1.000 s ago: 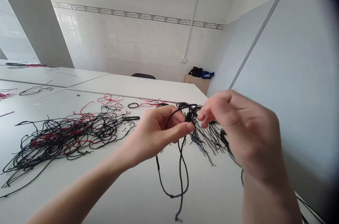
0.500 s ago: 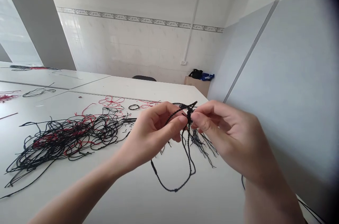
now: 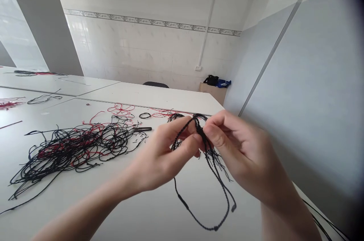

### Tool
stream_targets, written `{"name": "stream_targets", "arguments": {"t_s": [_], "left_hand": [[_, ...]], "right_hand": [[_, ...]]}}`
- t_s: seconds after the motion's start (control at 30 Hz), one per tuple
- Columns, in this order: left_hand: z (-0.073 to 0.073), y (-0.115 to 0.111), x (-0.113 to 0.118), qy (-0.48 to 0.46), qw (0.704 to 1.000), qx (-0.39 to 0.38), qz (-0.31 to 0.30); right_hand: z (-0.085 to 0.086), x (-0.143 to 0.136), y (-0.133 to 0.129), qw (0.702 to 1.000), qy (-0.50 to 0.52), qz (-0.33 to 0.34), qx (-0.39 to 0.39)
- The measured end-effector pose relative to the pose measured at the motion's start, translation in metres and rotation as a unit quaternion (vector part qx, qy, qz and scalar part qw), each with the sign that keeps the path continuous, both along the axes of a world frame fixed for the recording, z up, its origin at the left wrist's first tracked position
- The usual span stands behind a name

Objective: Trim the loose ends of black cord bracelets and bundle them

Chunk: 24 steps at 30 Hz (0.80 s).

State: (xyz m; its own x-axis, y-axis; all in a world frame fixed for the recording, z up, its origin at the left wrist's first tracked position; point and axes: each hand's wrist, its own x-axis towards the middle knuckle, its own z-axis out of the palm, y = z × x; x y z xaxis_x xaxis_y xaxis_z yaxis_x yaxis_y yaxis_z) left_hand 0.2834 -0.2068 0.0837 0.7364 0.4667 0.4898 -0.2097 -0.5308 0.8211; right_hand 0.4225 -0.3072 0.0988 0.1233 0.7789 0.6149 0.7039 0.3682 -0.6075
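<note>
Between my two hands is a black braided cord (image 3: 209, 229), held up over the white table. Its knotted section is pinched in the thumb and fingers of my left hand (image 3: 173, 153). My right hand (image 3: 241, 150) pinches the same section from the other side, its fingertips close to the left ones. Below the hands the cord hangs in a long loop with small knots, and one short end dangles at its right. Part of the knot is hidden by my fingers. Behind the hands lies a bunch of loose black cords (image 3: 220, 165).
A tangled heap of black and red cords (image 3: 76, 146) spreads over the left of the table (image 3: 136, 218). Near it lie black snips (image 3: 142, 129), a black ring of cord (image 3: 145, 115) and red threads (image 3: 121, 109). A grey partition (image 3: 313, 93) rises close on the right.
The cord's loop has swung lower and to the right, and its short end now hangs free. The knotted section has tilted. Both hands stay closed on it, close together.
</note>
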Motion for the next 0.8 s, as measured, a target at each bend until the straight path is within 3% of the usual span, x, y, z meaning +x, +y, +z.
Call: {"name": "stream_targets", "arguments": {"t_s": [0.17, 0.43, 0.53, 0.7, 0.8], "left_hand": [[-0.002, -0.002, 0.001, -0.037, 0.999, 0.013, -0.009], [-0.007, -0.006, 0.000, -0.103, 0.992, -0.043, -0.056], [-0.002, -0.002, -0.002, -0.064, 0.996, -0.025, -0.053], [0.006, 0.005, -0.003, 0.094, 0.992, 0.008, -0.078], [0.010, 0.011, -0.004, 0.092, 0.991, -0.014, -0.098]], "right_hand": [[0.002, -0.005, -0.002, 0.999, 0.040, 0.020, 0.009], [-0.002, -0.018, 0.003, 0.983, 0.145, 0.096, 0.061], [-0.003, -0.015, 0.003, 0.989, 0.120, 0.055, 0.065], [-0.002, -0.005, 0.004, 0.998, 0.021, 0.009, 0.050], [0.002, 0.003, 0.003, 0.993, -0.016, -0.053, 0.107]]}}
